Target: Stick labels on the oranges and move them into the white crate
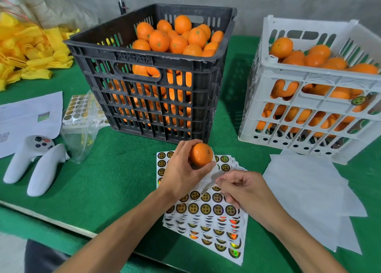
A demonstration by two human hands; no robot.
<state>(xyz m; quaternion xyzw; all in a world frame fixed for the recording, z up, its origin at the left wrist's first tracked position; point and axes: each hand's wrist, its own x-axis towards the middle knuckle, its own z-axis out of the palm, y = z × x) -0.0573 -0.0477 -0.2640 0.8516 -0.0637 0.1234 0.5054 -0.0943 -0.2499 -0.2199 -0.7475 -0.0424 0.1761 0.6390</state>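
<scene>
Both hands are working just in front of the black crate: the left hand is gripping one orange, while the right hand is pinching at the label sheets on the bench, probably peeling a label. This orange is not showing any label yet. Right of the black crate, the white crate is holding many oranges already, but the black crate is staying nearly full, so much work is remaining.
</scene>
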